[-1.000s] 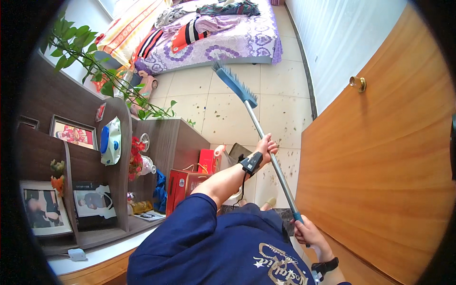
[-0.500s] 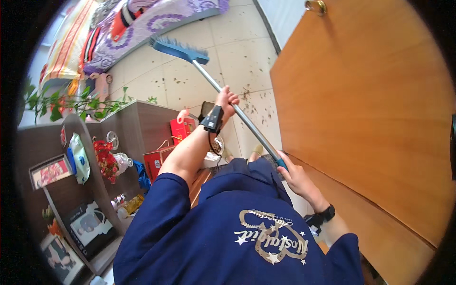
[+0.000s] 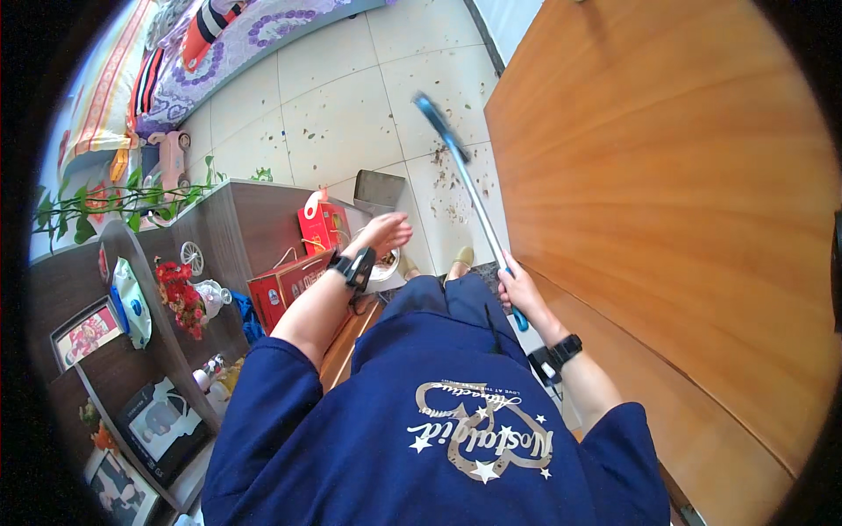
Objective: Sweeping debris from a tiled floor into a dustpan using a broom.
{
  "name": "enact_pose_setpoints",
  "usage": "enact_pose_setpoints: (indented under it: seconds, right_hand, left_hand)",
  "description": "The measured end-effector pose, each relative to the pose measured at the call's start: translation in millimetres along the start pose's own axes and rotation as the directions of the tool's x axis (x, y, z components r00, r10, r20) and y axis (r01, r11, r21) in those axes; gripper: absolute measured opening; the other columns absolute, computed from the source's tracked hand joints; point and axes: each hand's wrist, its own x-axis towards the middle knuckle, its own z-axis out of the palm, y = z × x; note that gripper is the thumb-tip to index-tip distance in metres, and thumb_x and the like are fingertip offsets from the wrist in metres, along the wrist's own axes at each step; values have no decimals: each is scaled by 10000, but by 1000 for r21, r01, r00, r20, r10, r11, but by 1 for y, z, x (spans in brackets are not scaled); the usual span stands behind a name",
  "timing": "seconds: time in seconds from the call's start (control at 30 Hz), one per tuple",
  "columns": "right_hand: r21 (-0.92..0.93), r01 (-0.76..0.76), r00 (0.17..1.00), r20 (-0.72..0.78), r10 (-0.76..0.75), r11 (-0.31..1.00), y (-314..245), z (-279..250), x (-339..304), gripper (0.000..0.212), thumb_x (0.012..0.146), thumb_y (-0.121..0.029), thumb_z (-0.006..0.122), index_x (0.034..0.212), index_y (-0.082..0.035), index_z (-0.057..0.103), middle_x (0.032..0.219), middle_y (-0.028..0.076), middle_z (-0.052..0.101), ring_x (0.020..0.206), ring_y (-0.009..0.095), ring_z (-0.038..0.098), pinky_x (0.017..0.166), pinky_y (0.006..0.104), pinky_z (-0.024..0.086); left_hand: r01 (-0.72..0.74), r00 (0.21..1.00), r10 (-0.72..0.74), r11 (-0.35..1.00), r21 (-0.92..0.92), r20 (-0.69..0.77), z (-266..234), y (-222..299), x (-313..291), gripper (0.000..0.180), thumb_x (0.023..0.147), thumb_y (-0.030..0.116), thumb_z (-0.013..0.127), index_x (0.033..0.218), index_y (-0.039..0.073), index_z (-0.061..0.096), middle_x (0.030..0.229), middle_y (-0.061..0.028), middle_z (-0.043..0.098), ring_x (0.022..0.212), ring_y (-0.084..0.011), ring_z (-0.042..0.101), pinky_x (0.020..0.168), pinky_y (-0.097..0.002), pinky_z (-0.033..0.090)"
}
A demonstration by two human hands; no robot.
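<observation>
My right hand [image 3: 524, 294] is wrapped round the silver handle of a broom [image 3: 481, 207], near its teal end. The blue broom head [image 3: 441, 128] is tilted and blurred by motion, over the tiled floor by the door. Brown crumbs and bits of dirt [image 3: 449, 188] lie scattered below it and across the tiles. My left hand [image 3: 384, 233] is off the broom, fingers loosely stretched with nothing in them. Just beyond it lies a dark grey dustpan [image 3: 380, 188]. Under that hand, a white bin [image 3: 386, 273] with some contents is partly hidden.
A wooden door [image 3: 658, 167] stands along the right. To the left are a dark shelf unit [image 3: 254, 210] with a trailing plant, red gift boxes [image 3: 294, 279] and a pink toy car [image 3: 171, 158]. A bed with a purple patterned cover [image 3: 263, 57] is at far left.
My left hand has let go of the broom handle and moved down left. The broom head has swung right and nearer, toward the door. The dustpan now shows more fully.
</observation>
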Motion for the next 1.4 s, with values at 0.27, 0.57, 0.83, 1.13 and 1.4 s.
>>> enact_pose_setpoints:
  seconds: [0.27,0.57,0.83,1.13,1.4]
  right_hand:
    - [244,-148,976,-123,182,958,52,-37,140,610,878,-124,342,1367,-198,-16,619,25,426,476,96,407,405,227,378]
    - [160,-265,962,-17,271,951,43,-18,85,567,880,-111,379,1366,-225,110,572,-22,370,443,63,361,384,188,347]
    - [-297,-122,988,-131,86,947,-12,-33,160,572,850,-111,365,1365,-201,134,526,32,446,411,118,430,373,257,388]
    - [-766,-166,985,-152,76,621,68,-36,152,552,791,-186,420,1323,-204,272,882,236,587,788,328,592,704,364,473]
    - [-738,-75,979,-181,-90,670,13,-53,131,529,791,-182,459,1300,-198,317,877,269,572,823,363,580,705,410,467]
  left_hand:
    - [128,909,-113,992,10,-402,-69,-54,-59,267,860,169,463,1101,54,460,886,-81,563,796,-179,576,702,-288,499]
    - [-157,538,483,862,482,-690,-135,-68,-70,412,802,226,560,1150,45,437,962,-103,534,839,-210,529,749,-324,450]
    - [149,315,894,285,947,-318,-100,66,-43,603,739,337,597,1213,21,400,1143,-225,431,1065,-332,430,905,-389,357]
    - [368,689,593,211,906,-418,-122,52,20,612,665,291,633,1190,46,436,1053,-199,544,964,-307,538,824,-378,437]
    - [-13,530,710,553,833,-463,-58,41,16,541,624,199,556,1140,42,513,933,-186,609,841,-249,606,744,-325,466]
